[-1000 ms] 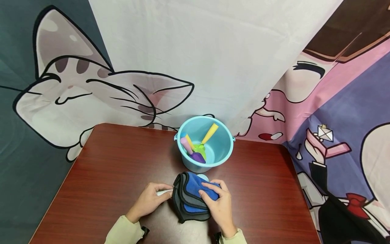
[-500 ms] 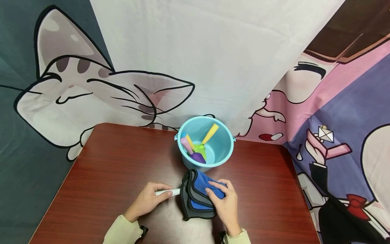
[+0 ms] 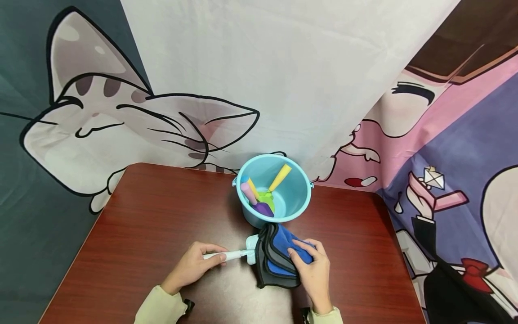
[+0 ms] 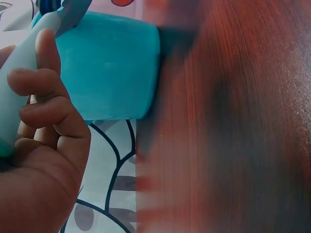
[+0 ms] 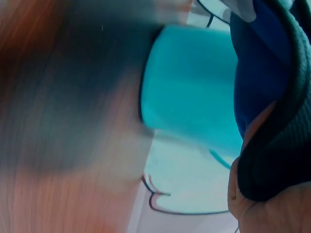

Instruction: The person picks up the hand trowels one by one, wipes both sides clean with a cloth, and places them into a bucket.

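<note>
In the head view my left hand pinches the white handle of a toy shovel, whose pale blue head points right. Part of that head is hidden under a folded blue and grey cloth with black edging. My right hand holds the cloth from its right side, thumb and fingers on the blue face. The left wrist view shows the fingers of my left hand curled round the pale handle. In the right wrist view the cloth covers much of my right hand.
A light blue bucket stands just beyond the cloth at the table's back edge. Several toy tools lie in it, among them a purple scoop and a yellow-handled green one. The brown table meets a printed curtain behind.
My right hand has moved right with the cloth, while the left hand has barely shifted. More of the white handle and part of the shovel's pale blue head now show.
</note>
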`<state>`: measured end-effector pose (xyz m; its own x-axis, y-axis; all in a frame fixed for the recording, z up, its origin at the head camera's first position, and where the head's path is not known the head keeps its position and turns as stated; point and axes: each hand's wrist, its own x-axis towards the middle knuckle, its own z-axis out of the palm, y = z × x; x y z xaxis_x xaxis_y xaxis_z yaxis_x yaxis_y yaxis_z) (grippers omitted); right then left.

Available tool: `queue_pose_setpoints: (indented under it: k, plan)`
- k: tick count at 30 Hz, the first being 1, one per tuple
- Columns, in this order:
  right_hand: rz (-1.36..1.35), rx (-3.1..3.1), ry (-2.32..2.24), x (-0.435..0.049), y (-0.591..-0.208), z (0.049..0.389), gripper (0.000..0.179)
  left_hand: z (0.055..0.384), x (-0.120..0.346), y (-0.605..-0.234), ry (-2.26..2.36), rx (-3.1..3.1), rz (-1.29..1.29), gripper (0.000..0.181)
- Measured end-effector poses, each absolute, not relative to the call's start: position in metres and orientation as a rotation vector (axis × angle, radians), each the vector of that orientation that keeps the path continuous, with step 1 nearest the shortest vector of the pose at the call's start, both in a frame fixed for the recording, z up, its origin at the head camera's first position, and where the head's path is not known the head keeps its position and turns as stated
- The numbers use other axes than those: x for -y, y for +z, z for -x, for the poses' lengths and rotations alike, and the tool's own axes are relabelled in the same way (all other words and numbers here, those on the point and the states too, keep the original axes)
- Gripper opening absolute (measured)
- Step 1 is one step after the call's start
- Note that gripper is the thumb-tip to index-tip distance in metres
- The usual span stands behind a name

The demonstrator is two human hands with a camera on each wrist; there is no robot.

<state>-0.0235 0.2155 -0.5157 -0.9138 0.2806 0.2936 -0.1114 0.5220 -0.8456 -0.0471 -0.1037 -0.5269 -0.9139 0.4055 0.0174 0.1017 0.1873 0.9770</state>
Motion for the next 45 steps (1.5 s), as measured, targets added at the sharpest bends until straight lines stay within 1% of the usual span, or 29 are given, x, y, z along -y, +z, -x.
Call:
queue_pose_setpoints:
  k: [5,8,12,15,20,27,34,39,45]
  plan:
    - [0.151,2.366,1.396,-0.23,-0.511,0.024,0.027,0.049,0.107,-0.528,1.777,-2.23,-0.463,0.017]
    - [0.124,2.353,1.459,-0.227,-0.491,0.02,0.026,0.051,0.108,-0.53,1.746,-2.262,-0.448,0.016]
    - [0.036,2.339,1.562,-0.226,-0.48,0.017,0.026,0.053,0.107,-0.532,1.738,-2.261,-0.414,0.017]
    - [-0.053,2.328,1.631,-0.23,-0.492,0.018,0.028,0.055,0.105,-0.534,1.742,-2.25,-0.379,0.018]
    - [-0.16,2.304,1.725,-0.224,-0.494,0.018,0.028,0.057,0.097,-0.534,1.742,-2.247,-0.385,0.016]
    - [-0.154,2.347,1.75,-0.208,-0.49,0.018,0.027,0.058,0.089,-0.535,1.753,-2.225,-0.427,0.018]
    - [-0.236,2.355,1.758,-0.181,-0.465,0.015,0.023,0.058,0.084,-0.538,1.722,-2.289,-0.492,0.014]
    - [-0.24,2.351,1.762,-0.172,-0.465,0.017,0.023,0.057,0.083,-0.537,1.755,-2.26,-0.517,0.015]
    - [-0.211,2.363,1.715,-0.169,-0.474,0.019,0.022,0.056,0.084,-0.535,1.808,-2.207,-0.537,0.015]
